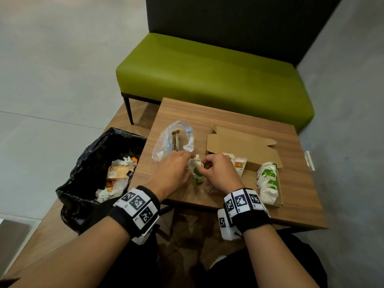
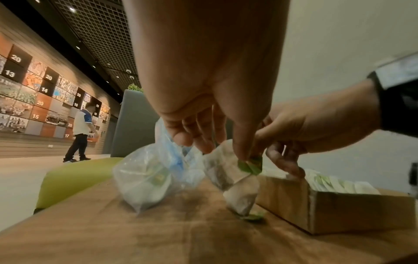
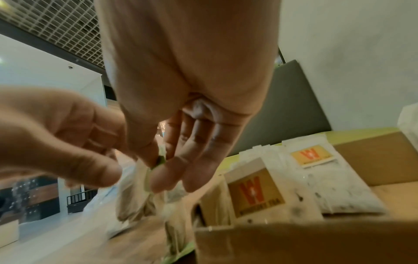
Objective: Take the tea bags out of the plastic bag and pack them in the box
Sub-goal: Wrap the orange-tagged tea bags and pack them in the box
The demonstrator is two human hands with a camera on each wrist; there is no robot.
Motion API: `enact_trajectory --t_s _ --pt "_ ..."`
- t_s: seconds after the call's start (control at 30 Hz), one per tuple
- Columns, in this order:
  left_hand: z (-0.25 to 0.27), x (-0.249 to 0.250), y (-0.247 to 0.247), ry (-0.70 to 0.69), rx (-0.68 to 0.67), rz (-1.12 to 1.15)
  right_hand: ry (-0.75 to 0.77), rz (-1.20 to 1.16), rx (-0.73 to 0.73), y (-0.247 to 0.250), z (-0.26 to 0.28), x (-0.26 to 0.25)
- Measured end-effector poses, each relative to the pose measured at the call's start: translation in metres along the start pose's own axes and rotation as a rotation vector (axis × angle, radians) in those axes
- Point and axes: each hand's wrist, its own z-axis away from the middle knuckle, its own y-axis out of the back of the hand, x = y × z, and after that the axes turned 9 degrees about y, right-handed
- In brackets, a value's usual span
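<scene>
- Head view: the cardboard box (image 1: 245, 156) lies open on the counter (image 1: 228, 113) and serves as landmark. Inside it a row of green-tagged tea bags (image 1: 268, 181) fills the near right part and a few orange-tagged ones (image 1: 239, 165) stand at its left side, so a good share looks packed already. Left of the box lies the plastic bag (image 1: 172, 140), with at least one orange-tagged sachet visible inside — so work is left. Between bag and box, the left hand (image 1: 172, 173) and right hand (image 1: 220, 173) meet over a small bunch of green-tagged tea bags (image 1: 196, 171). Further left of the box, off the counter edge, stands a black-lined bin (image 1: 104, 173); beyond the box, a green bench (image 1: 207, 71).
- Left wrist view: the left hand's fingers (image 2: 242, 142) pinch a green tag from which two tea bags (image 2: 230, 176) hang, the lower one touching the counter just left of the box wall. The plastic bag sits further left, blurred.
- Right wrist view: the right hand's fingers (image 3: 162, 178) pinch the same green tag, thumb against forefinger — both hands grasp the bunch, apparently separating the tangled bags before they go in. The box's orange-tagged sachets show just right of them.
</scene>
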Motion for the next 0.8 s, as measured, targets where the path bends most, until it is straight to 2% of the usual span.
enact_trajectory --t_s 0.23,0.37,0.47,0.67,0.8 --pt "-0.003 -0.01 -0.013 0.182 0.018 0.228 0.03 -0.111 0.045 0.008 0.004 -0.002" --pt "-0.004 -0.016 -0.021 0.193 -0.022 0.409 0.003 -0.312 0.07 0.009 0.007 -0.006" --pt "-0.005 -0.021 -0.024 0.217 -0.017 0.536 -0.006 -0.411 0.029 0.008 0.008 -0.004" --pt "-0.008 -0.025 -0.024 0.251 0.009 0.628 -0.081 -0.353 -0.003 0.003 0.007 0.002" --pt "-0.006 -0.023 -0.021 0.308 -0.003 0.797 -0.081 -0.33 0.004 0.005 0.011 -0.002"
